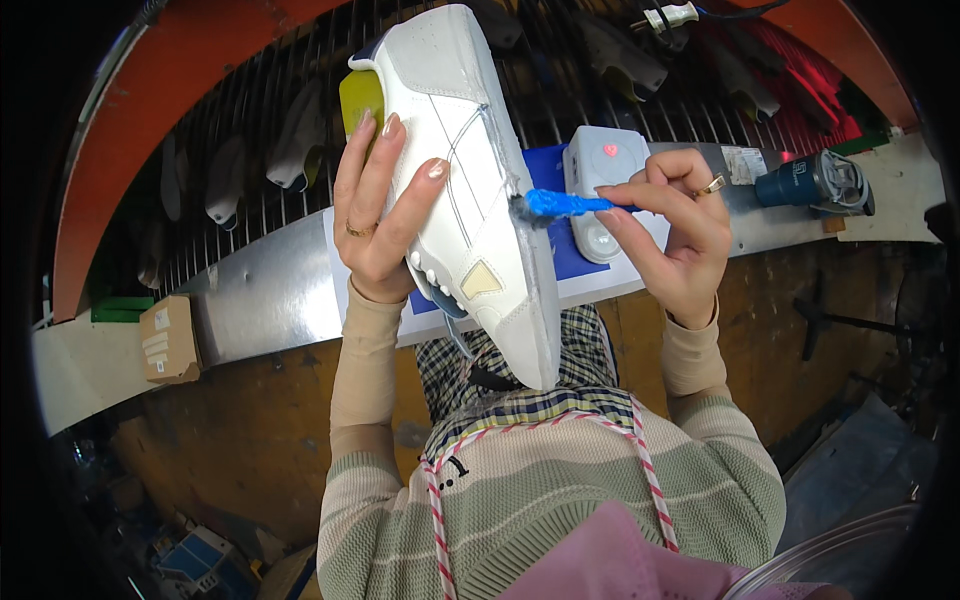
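Note:
A white sneaker upper (425, 165) is tilted up in front of me, its toe toward my lap and a yellow-green shoe last (361, 98) showing at its opening. Around its left side my left hand (378, 225) is closed, fingers spread along the side panel. Thin grey lines cross that panel, and a greyish band runs along the lower edge. My right hand (682, 222) pinches a blue-handled brush (562, 204) between thumb and fingers. Its dark bristles touch the shoe's lower edge near the middle. The far side of the shoe is hidden.
Behind the brush stands a white plastic container (612, 150) on a white and blue sheet. Further right lies a blue tumbler (800, 182). Several shoes, one a grey-white shoe (297, 140), rest on the dark rod rack beyond the metal ledge (262, 320). A cardboard box (168, 340) sits at left; a white plug (668, 17) is at top.

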Tool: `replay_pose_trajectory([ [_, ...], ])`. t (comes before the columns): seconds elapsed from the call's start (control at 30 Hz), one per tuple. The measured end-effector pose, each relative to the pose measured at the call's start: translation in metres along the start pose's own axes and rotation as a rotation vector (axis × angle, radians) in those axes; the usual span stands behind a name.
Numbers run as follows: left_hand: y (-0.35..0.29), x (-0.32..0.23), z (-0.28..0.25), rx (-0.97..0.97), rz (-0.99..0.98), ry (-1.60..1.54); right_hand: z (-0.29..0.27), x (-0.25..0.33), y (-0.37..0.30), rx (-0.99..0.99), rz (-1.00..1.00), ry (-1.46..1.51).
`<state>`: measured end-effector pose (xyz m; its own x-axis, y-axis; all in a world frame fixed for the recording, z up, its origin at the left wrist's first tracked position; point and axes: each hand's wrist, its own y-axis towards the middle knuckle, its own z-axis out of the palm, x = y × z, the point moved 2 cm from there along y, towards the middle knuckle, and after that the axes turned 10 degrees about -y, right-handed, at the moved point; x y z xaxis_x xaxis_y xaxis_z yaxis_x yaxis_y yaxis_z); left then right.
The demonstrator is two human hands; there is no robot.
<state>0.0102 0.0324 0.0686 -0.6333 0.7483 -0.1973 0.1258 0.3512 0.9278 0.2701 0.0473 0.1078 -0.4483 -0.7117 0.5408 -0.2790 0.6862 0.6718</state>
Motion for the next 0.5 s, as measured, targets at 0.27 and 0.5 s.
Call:
replay_pose_trajectory([
  [0.27,-0.005,0.008,0.004,-0.020,-0.016,0.012,-0.002,0.008,-0.022,0.061,0.084,0.111],
  [0.5,-0.011,0.007,0.010,-0.036,-0.053,0.004,0.024,-0.011,-0.026,0.065,0.408,0.409],
])
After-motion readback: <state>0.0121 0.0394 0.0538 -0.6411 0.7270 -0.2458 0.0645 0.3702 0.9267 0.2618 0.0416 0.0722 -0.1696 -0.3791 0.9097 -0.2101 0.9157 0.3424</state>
